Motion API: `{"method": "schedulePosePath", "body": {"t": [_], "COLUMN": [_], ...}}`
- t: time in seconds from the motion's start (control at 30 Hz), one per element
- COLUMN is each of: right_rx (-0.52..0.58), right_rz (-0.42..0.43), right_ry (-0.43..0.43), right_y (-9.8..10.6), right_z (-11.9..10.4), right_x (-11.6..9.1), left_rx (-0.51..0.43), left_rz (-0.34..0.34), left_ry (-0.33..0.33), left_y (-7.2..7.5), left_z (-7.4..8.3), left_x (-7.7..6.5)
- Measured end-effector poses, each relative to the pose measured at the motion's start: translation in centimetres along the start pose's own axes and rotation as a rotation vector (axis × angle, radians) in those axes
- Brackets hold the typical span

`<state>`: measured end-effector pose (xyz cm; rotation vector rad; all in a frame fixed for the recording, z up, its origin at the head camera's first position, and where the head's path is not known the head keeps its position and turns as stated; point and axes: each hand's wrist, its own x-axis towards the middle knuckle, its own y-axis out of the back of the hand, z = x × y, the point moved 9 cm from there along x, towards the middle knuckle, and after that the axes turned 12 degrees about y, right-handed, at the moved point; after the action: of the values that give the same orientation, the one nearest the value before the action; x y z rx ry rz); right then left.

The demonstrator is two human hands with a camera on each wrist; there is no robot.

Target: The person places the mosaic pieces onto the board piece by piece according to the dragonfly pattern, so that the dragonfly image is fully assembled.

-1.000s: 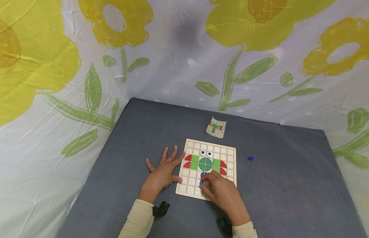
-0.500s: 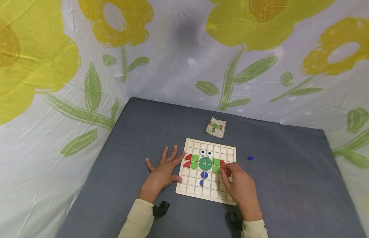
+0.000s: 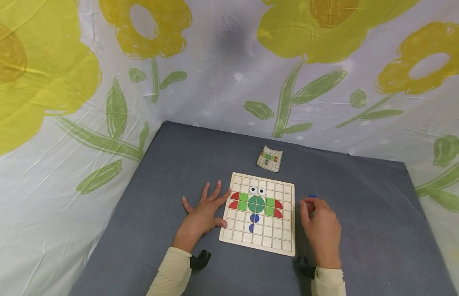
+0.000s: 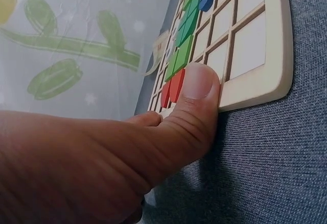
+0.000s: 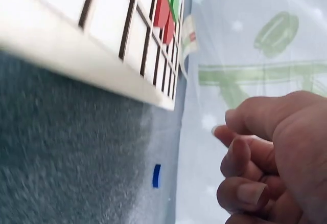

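Note:
A square wooden grid board (image 3: 273, 245) lies on the table with colored pieces set in its cells. My left hand (image 3: 201, 220) is spread at the board's left edge, and its thumb (image 4: 199, 88) rests on the rim. Beyond the board's right edge, my right hand (image 3: 321, 228) hovers with loosely bent fingers and holds nothing. A small blue piece (image 5: 157, 176) lies on the table near it, mostly hidden behind the hand in the head view. On the board are a green circle (image 3: 256, 204), red quarter pieces (image 3: 278, 213), two eye pieces (image 3: 261, 192) and blue half-round pieces (image 3: 251, 227).
Behind the board lies a small picture card (image 3: 270, 159) showing a similar colored pattern. Grey cloth covers the table (image 3: 362, 230). A white curtain with yellow flowers (image 3: 214, 82) hangs behind and at both sides.
My right hand has moved off the board to the right, toward the loose blue piece. It uncovers the blue half-round pieces on the board. The left hand has stayed put.

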<state>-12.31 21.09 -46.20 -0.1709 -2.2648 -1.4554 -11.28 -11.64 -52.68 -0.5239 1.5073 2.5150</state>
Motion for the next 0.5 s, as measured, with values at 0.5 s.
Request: {"method": "schedulePosePath", "body": {"t": [0.5], "right_rx": [-0.046], "right_rz": [-0.08], "right_ry": [-0.216], "right_y": [-0.4], "right_z": [5.1], "right_x": [0.3], "left_rx": [0.005], "left_rz": [-0.003], "left_ry": [0.004], "left_y": [0.1], "left_z": [0.0], "left_x": [-0.2]}}
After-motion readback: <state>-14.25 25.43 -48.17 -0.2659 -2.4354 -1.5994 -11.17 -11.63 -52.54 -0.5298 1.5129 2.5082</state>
